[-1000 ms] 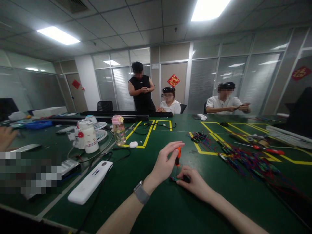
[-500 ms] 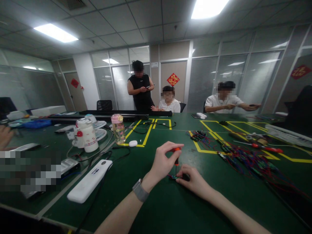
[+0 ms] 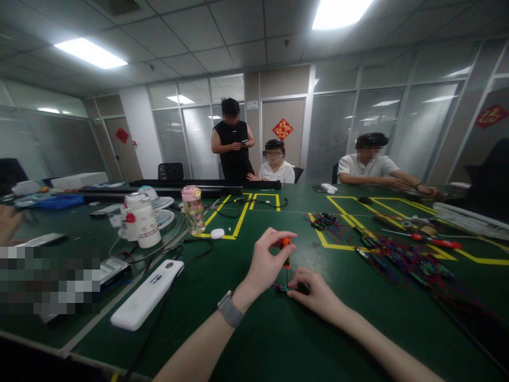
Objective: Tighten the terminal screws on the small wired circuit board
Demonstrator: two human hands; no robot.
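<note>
My left hand (image 3: pixel 270 260), with a watch (image 3: pixel 230 309) on its wrist, grips the handle of an orange-and-black screwdriver (image 3: pixel 286 260) between thumb and fingers. The screwdriver stands upright, its thin shaft reaching down to a small circuit board (image 3: pixel 283 289) on the green table (image 3: pixel 270 339). From the other side, my right hand (image 3: pixel 312 292) pinches the board near the screwdriver's tip. Coloured wires show at the board's left end; its right part is hidden by my fingers.
To the right lies a tangle of boards with red and blue wires (image 3: pixel 413 260), near a red screwdriver (image 3: pixel 441 242). A white device (image 3: pixel 148 294), a white jug (image 3: pixel 142 223) and a pink-lidded bottle (image 3: pixel 193 212) stand left. People (image 3: pixel 234 138) are across the table.
My left hand's fingers have shifted slightly left on the screwdriver, showing more of its orange cap. My right hand stays put. The seated person at right has lowered and stretched their arms rightward.
</note>
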